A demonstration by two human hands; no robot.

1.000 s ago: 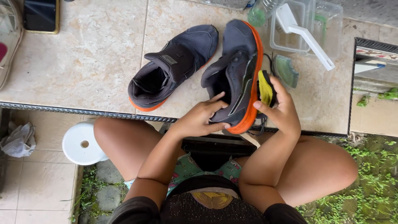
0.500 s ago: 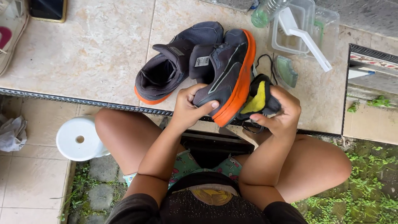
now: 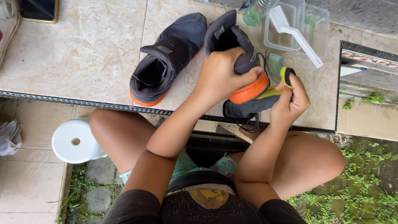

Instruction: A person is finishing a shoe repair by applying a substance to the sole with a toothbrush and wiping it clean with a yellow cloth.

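Above the tiled floor, the left hand clasps a dark shoe with an orange sole, lifted at the heel and tilted. The right hand pinches a yellow-and-black insole, touching the shoe's sole. Left of it, a second shoe lies on the tiles. Just beyond, a clear tub holds a white brush. A phone lies well apart, far left.
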